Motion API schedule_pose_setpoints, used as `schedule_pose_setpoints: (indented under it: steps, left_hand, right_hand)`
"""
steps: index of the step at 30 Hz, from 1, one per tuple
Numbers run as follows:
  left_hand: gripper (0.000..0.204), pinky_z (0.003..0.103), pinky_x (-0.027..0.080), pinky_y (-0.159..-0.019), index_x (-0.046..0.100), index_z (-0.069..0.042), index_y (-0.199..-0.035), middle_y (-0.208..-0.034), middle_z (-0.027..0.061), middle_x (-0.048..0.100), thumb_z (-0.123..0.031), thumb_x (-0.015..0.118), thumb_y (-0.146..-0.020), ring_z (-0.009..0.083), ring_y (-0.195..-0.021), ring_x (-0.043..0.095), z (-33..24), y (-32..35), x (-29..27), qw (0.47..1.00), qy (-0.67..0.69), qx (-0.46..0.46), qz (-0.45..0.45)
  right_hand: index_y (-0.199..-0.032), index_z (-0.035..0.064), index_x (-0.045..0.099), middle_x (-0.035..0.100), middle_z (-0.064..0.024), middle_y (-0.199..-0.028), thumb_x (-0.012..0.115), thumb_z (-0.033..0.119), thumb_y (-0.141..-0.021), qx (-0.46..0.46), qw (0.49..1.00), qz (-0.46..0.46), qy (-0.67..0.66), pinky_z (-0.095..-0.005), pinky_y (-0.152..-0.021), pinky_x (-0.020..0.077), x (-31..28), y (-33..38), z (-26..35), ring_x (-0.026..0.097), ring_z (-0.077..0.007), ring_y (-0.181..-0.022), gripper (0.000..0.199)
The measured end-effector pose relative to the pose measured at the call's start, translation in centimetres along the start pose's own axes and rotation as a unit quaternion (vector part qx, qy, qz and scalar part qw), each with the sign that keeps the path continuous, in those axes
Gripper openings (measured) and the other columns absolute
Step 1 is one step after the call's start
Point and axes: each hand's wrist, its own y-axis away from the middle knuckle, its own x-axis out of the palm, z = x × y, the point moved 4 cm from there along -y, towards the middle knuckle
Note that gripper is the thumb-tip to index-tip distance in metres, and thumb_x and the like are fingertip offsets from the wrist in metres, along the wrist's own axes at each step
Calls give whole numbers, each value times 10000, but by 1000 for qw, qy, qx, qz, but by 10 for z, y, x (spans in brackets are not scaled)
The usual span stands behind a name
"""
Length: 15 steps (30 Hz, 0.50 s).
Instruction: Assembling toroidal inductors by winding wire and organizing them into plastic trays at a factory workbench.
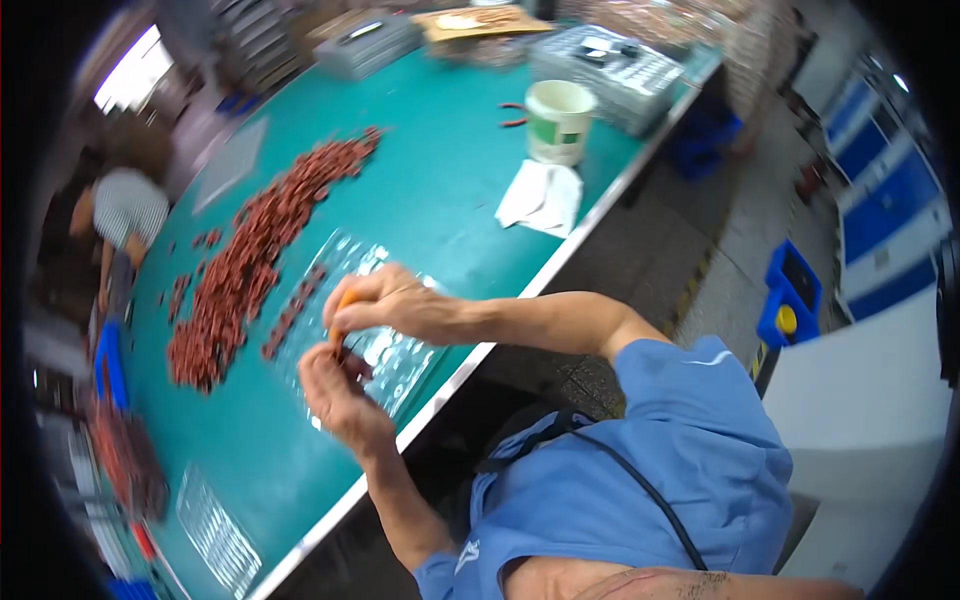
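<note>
My right hand (396, 304) is closed around a slim orange-handled tool (347, 299), whose kind I cannot make out. Just below it, my left hand (342, 398) has its fingers curled together close to the tool's lower end. A dark reddish piece seems to be in that hand, mostly hidden by the fingers and blurred. Both hands are above a clear plastic tray (408, 372) with moulded pockets. Along the tray's far-left side runs a row of small red-brown pieces (290, 318).
A long heap of red-brown pieces (235, 290) covers the green table (440, 130) left of the tray. Toward the far right stand a white bucket (559, 120), a white cloth (540, 195) and stacked clear trays (610, 75). Another person (130, 210) is at the left edge.
</note>
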Motion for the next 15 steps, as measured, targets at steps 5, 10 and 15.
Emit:
schedule_pose_setpoints:
  steps: [5, 10, 15]
  left_hand:
    - [225, 238, 372, -571, 523, -25, -1022, -772, 33, 494, -240, 455, -1017, 101, -641, 443, 9, -1, 7, 998, 36, -26, 34]
    - [206, 205, 382, -596, 552, -1, -1097, -769, 4, 509, -164, 456, -1012, 63, -666, 447, 11, -1, -3, 989, -123, -19, 77]
    - [181, 217, 390, -580, 529, -3, -1063, -766, 38, 508, -156, 448, -1011, 92, -643, 460, 7, 6, 0, 993, -109, 34, 42]
  right_hand:
    - [-852, 8, 706, 676, -64, -859, 661, 164, -863, 82, 979, -28, -185, -301, -901, 438, -6, -1, -24, 604, -150, -881, 163]
    - [-821, -3, 675, 659, -79, -880, 682, 159, -834, -252, 935, -121, 221, -348, -865, 466, -2, 12, -15, 616, -206, -896, 163]
    - [-783, 6, 685, 658, -54, -878, 661, 148, -835, -66, 992, -72, 80, -312, -845, 468, -11, 13, -10, 613, -153, -883, 153]
